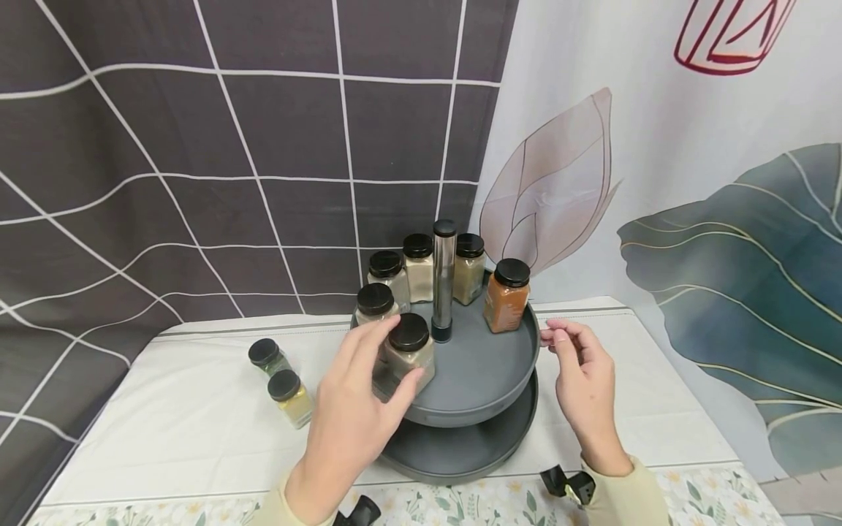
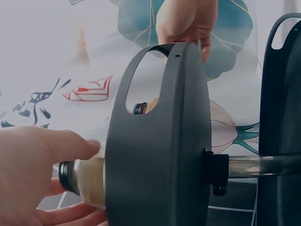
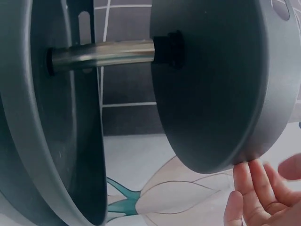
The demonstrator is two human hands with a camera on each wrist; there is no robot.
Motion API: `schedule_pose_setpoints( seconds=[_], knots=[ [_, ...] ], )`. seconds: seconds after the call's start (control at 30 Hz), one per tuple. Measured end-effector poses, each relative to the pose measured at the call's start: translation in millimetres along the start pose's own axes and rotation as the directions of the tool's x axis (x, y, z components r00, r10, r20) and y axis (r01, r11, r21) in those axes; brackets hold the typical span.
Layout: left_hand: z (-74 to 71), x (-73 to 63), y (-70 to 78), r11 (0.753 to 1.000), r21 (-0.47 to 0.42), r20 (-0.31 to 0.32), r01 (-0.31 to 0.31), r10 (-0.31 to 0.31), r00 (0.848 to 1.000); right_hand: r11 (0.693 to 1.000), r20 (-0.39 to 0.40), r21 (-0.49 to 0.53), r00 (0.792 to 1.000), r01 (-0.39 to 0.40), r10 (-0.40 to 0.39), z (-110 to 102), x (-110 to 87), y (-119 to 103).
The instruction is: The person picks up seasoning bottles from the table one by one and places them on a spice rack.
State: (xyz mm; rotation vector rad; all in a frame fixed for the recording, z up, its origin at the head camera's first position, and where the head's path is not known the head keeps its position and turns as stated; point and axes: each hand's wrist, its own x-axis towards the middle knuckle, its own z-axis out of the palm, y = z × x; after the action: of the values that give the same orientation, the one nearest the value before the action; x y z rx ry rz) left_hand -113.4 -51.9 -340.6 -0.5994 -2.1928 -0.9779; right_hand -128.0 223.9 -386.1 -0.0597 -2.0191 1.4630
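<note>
My left hand (image 1: 351,409) grips a square glass spice jar (image 1: 411,343) with a black lid, thumb on one side and fingers on the other. That jar is at the front left of the upper round grey tray (image 1: 490,372) of a two-tier rack. In the left wrist view, the pale contents of the jar (image 2: 91,181) show between thumb and fingers. At the tray's right side is my right hand (image 1: 584,387). Its fingertips (image 3: 254,170) touch the outside of the upper tray's rim in the right wrist view.
An orange spice jar (image 1: 506,303) stands at the tray's right; several paler jars (image 1: 419,270) line its back and left. A metal post (image 1: 444,285) rises through the middle. The lower tray (image 1: 470,442) sits beneath. Two small jars (image 1: 292,402) are on the white cloth, left.
</note>
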Motion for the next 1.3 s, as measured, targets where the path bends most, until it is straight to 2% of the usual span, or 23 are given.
schedule_pose_setpoints(
  seconds=[0.1,0.17,0.23,0.33,0.4,0.5,0.67,0.9,1.0,1.07,1.17,1.2,1.3],
  knots=[
    [-6.1,-2.1,-2.7,1.000,-0.026,-0.033,0.012,-0.013,0.999,0.998,0.008,0.062,1.000,-0.029,0.029,1,0.7,1],
    [-10.9,-3.3,-6.8,0.999,-0.038,-0.078,0.000,-0.002,0.997,0.995,0.023,0.093,0.999,-0.043,0.041,1,1.1,0],
    [-16.3,-4.7,-12.7,0.999,-0.032,-0.137,-0.021,0.016,0.990,0.993,0.042,0.110,0.998,-0.048,0.043,2,1.3,0],
    [-25.9,-7.8,-23.4,1.000,-0.021,-0.208,-0.004,0.000,0.978,0.993,0.080,0.105,0.996,-0.045,0.037,2,1.5,2],
    [-33.1,-11.2,-31.0,0.999,-0.015,-0.226,0.047,-0.049,0.973,0.994,0.108,0.099,0.994,-0.034,0.024,1,1.6,3],
    [-44.0,-17.8,-43.9,0.989,0.019,-0.221,0.145,-0.138,0.965,0.991,0.158,0.132,0.987,-0.009,-0.012,1,1.8,4],
    [-59.7,-28.9,-64.6,0.941,0.107,-0.145,0.320,-0.304,0.942,0.972,0.236,0.232,0.968,0.024,-0.080,1,1.7,6],
    [-75.9,-34.7,-83.6,0.861,0.170,-0.033,0.479,-0.480,0.876,0.963,0.290,0.269,0.950,0.036,-0.116,4,2.9,9],
    [-81.5,-35.9,-90.0,0.829,0.202,0.022,0.522,-0.536,0.844,0.962,0.310,0.270,0.942,0.038,-0.124,5,3.8,12],
    [-84.8,-37.2,-94.8,0.815,0.231,0.083,0.532,-0.561,0.823,0.964,0.319,0.264,0.939,0.038,-0.125,5,4.0,13],
    [-88.5,-39.4,-101.6,0.793,0.299,0.195,0.531,-0.596,0.779,0.962,0.329,0.270,0.937,0.030,-0.121,4,4.2,14],
    [-89.3,-40.2,-103.9,0.786,0.319,0.233,0.530,-0.607,0.760,0.962,0.332,0.270,0.936,0.027,-0.120,4,4.2,15],
    [-90.0,-41.8,-110.3,0.776,0.348,0.315,0.526,-0.626,0.714,0.962,0.341,0.274,0.933,0.016,-0.113,3,4.5,16]
  ],
)
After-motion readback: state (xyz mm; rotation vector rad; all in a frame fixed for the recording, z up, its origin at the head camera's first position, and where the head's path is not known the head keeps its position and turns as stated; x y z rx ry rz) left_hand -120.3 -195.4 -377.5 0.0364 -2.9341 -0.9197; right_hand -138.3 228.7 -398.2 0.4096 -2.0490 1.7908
